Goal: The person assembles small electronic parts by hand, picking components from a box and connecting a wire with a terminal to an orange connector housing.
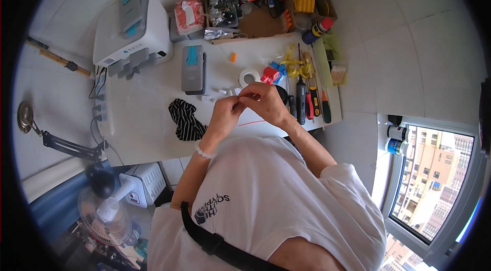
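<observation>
My left hand [225,115] and my right hand [266,101] meet above the front of the white table, fingertips pinched together. Whatever sits between them is too small or hidden to make out. Just beyond the fingers lies a roll of white tape [249,77], with small white pieces [220,91] to its left. A red roll [269,75] is beside the tape. Left of my hands rests a black-and-white striped cloth [186,119]. Below my right hand a thin red strip [253,122] lies on the table.
A grey case [194,70] and an orange piece [233,57] lie farther back. A white printer [134,30] stands at the far left. An open cardboard box [261,25] of parts is at the back. Screwdrivers [313,101] and an electric screwdriver [300,99] line the right side.
</observation>
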`<move>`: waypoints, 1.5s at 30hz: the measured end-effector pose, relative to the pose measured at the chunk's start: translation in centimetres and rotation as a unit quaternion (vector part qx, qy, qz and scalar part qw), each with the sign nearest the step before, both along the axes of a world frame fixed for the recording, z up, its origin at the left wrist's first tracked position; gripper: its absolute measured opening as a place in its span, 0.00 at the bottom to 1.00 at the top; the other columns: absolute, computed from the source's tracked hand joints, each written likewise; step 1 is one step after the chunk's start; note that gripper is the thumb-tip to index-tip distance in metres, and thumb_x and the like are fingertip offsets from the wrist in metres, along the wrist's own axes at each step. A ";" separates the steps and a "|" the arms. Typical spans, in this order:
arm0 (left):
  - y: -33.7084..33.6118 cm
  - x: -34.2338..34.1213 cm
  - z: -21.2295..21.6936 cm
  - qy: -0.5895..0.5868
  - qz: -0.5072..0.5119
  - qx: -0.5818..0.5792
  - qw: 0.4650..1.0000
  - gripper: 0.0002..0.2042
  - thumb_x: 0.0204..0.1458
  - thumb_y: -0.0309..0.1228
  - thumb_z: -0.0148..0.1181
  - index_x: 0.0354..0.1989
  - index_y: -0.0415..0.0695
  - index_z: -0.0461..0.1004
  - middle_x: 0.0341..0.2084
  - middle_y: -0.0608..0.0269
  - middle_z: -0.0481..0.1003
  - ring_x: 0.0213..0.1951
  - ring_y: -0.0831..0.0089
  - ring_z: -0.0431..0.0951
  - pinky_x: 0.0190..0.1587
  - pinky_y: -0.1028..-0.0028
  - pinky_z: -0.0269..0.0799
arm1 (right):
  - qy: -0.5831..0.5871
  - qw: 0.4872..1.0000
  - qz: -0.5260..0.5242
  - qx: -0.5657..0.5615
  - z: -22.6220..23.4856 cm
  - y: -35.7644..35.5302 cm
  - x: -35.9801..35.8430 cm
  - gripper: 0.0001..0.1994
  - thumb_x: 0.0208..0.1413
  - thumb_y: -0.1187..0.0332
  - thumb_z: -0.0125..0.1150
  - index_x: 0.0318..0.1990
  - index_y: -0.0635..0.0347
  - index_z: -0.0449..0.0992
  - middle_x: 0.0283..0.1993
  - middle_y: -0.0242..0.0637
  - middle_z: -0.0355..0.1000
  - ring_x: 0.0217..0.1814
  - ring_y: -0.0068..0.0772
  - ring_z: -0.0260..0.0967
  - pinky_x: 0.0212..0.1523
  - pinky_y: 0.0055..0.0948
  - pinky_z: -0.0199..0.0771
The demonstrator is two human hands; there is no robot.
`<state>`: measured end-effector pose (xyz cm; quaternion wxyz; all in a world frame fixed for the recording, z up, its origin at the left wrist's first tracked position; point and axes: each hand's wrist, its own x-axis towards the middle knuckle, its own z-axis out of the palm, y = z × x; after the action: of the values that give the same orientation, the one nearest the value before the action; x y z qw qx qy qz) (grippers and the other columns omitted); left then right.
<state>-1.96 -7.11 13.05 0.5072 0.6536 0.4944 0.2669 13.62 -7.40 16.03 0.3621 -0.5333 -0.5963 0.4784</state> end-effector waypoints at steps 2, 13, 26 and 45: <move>0.6 0.2 -0.2 0.036 -0.006 0.002 0.999 0.05 0.49 0.23 0.55 0.28 0.33 0.73 0.19 0.48 0.70 0.19 0.68 0.68 0.26 0.71 0.64 | -0.004 1.000 0.007 -0.006 0.3 0.7 0.4 0.05 0.48 0.76 0.59 0.32 0.67 0.74 0.28 0.35 0.71 0.30 0.22 0.69 0.33 0.21 0.70; 5.0 0.2 -3.8 0.003 0.063 -0.014 0.998 0.04 0.50 0.22 0.54 0.32 0.35 0.73 0.20 0.62 0.72 0.22 0.80 0.69 0.27 0.79 0.66 | -0.122 0.982 -0.113 0.092 0.0 7.0 6.4 0.04 0.47 0.76 0.59 0.32 0.66 0.74 0.26 0.40 0.74 0.26 0.30 0.72 0.29 0.23 0.72; 8.8 0.8 -11.0 0.208 0.055 0.051 0.975 0.07 0.45 0.26 0.57 0.28 0.35 0.69 0.29 0.49 0.70 0.31 0.55 0.73 0.36 0.65 0.69 | -0.236 0.923 -0.271 0.139 -7.7 17.3 16.8 0.07 0.46 0.72 0.62 0.33 0.64 0.77 0.26 0.37 0.73 0.27 0.24 0.68 0.32 0.23 0.68; 10.5 1.4 -12.4 0.201 0.078 -0.002 0.976 0.08 0.44 0.28 0.56 0.22 0.35 0.67 0.24 0.47 0.69 0.28 0.51 0.71 0.34 0.60 0.67 | -0.310 0.908 -0.256 0.116 -11.4 18.3 17.6 0.06 0.42 0.71 0.63 0.30 0.60 0.78 0.24 0.44 0.73 0.25 0.41 0.72 0.27 0.29 0.72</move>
<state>-0.52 3.43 0.65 0.3762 0.6522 0.6364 0.1679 31.21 10.89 4.62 0.3280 -0.7433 -0.5731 0.1075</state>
